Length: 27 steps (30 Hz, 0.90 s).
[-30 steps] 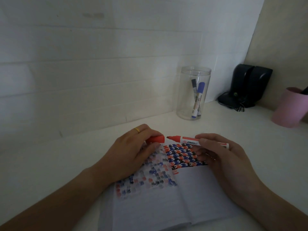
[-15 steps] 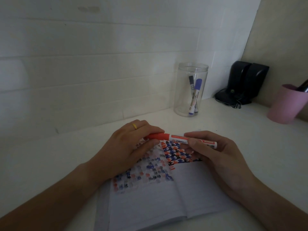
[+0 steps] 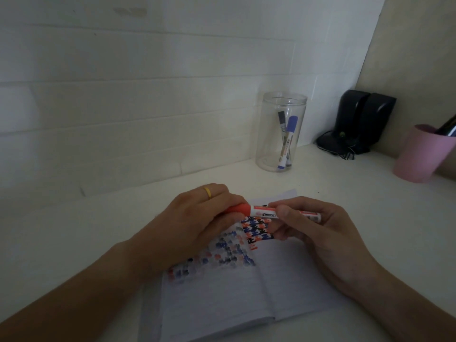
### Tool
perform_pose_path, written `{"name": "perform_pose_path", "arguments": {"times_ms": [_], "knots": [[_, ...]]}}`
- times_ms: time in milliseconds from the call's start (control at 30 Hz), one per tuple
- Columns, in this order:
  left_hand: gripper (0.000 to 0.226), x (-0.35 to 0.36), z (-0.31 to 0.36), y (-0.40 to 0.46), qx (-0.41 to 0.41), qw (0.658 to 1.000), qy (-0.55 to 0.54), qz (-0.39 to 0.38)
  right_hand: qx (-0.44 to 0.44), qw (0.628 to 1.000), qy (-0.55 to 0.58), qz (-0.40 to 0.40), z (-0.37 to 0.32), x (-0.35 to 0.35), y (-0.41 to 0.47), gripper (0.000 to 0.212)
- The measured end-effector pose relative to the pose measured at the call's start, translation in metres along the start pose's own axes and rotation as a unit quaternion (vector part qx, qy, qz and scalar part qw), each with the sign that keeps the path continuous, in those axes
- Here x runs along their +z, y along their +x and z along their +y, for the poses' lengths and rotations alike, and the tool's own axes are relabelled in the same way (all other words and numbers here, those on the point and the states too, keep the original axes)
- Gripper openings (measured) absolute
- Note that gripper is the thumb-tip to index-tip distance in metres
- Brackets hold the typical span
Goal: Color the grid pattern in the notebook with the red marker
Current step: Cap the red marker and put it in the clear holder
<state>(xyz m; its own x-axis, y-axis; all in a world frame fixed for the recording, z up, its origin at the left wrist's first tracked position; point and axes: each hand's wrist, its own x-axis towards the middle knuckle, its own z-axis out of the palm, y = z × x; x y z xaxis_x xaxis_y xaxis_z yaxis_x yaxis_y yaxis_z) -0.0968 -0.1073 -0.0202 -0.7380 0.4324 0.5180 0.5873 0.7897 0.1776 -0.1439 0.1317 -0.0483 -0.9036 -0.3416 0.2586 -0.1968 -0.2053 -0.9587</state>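
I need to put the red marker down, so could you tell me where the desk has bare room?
Bare desk lies left of the notebook, and between notebook, clear jar and pink cup. The far right corner is crowded by black speakers.

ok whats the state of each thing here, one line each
red marker: capped, held level above the notebook
left hand: closed on the cap end
right hand: gripping the barrel
notebook: open flat, grid pattern partly coloured
clear jar: upright, no lid, two capped markers inside
pink cup: upright, dark items sticking out
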Motion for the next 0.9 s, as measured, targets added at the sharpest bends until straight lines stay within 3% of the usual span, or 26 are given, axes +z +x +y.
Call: {"name": "perform_pose_path", "arguments": {"times_ms": [300,400,467,567,733,900], "knots": [[0.037,-0.001,0.007,-0.001,0.063,0.997,0.033,0.022,0.028,0.999,0.024,-0.036,-0.005,0.0,-0.001,0.025],[0.043,-0.001,0.002,-0.002,0.067,0.995,0.044,0.061,0.043,0.997,0.019,-0.06,-0.01,0.002,-0.002,0.033],[0.046,0.001,-0.003,-0.001,0.049,0.99,0.083,0.101,0.056,0.995,0.004,-0.085,-0.011,0.004,-0.004,0.033],[0.054,0.005,-0.006,0.001,-0.009,0.984,0.111,0.141,0.067,0.991,-0.001,-0.114,-0.009,0.006,-0.005,0.017],[0.051,0.01,-0.008,-0.001,-0.012,0.982,0.13,0.136,0.096,0.995,0.013,-0.038,-0.011,0.003,0.0,0.06],[0.043,0.012,-0.006,-0.002,-0.004,0.987,0.133,0.094,0.107,0.99,0.093,0.018,-0.008,0.0,0.003,0.071]]}}
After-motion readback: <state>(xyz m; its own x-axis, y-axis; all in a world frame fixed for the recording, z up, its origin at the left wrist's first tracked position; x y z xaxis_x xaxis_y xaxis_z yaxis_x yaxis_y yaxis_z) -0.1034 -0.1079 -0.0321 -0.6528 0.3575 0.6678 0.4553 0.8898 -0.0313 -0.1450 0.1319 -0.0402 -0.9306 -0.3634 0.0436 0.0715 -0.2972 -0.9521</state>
